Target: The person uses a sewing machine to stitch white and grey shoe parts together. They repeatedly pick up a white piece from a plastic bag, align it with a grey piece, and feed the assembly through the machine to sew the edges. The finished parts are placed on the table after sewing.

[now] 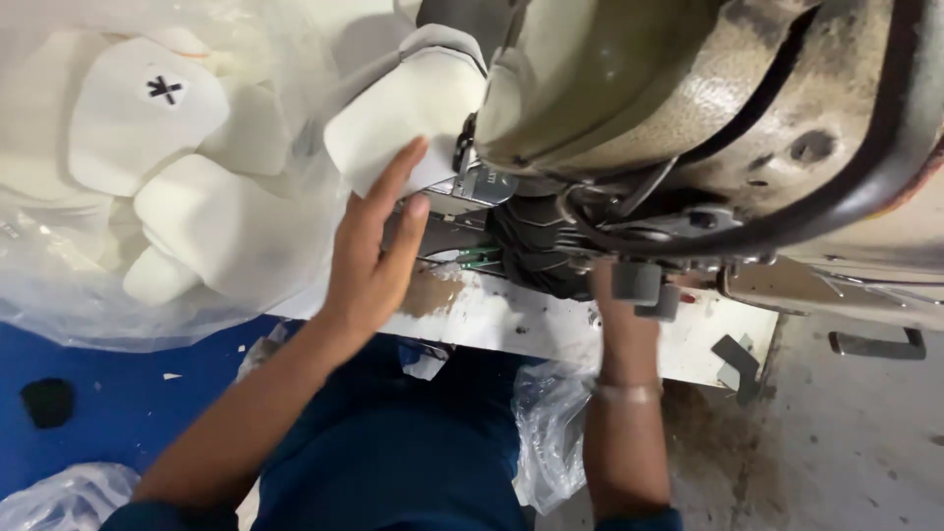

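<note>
My left hand reaches up to a white padded fabric piece at the head of a sewing machine, fingertips pressing its lower edge against the metal presser area. My right hand goes up under the machine arm; its fingers are hidden behind black cables and a grey part. What it touches cannot be seen.
A clear plastic bag of several white cut fabric pieces, one marked with a black cross, lies at the left. A white machine ledge runs below the needle. Crumpled plastic hangs by my lap. Grey stained floor lies right.
</note>
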